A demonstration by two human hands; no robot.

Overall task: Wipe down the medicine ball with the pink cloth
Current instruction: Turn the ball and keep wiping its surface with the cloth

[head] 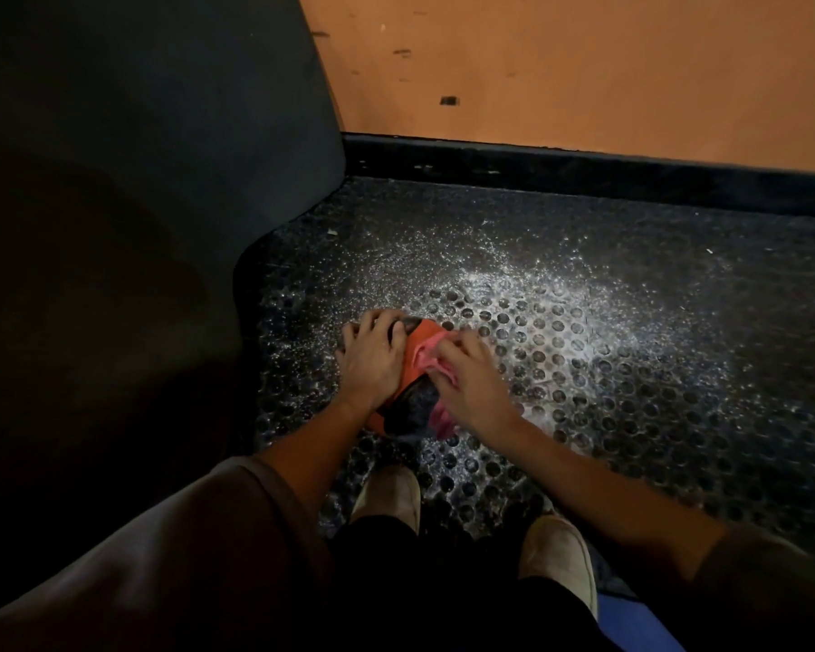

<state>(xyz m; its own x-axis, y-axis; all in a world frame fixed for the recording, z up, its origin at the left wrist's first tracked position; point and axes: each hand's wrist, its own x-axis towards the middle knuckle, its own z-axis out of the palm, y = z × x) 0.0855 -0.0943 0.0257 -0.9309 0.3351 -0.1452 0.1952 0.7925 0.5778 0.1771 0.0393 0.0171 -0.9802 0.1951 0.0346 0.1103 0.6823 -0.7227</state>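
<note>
A black and orange medicine ball [412, 397] rests on the dark studded floor mat [631, 369] in front of my feet. My left hand [372, 360] lies spread over the ball's left side and holds it steady. My right hand [471, 383] presses the pink cloth [427, 357] against the ball's right side; pink folds show above my fingers and below my palm. Most of the ball is hidden under both hands.
A large dark padded object [137, 204] fills the left side and curves close to the ball. An orange wall [584, 63] with a black baseboard [584, 171] runs across the back. White dust covers the mat to the right. My two light shoes [556, 557] stand below the ball.
</note>
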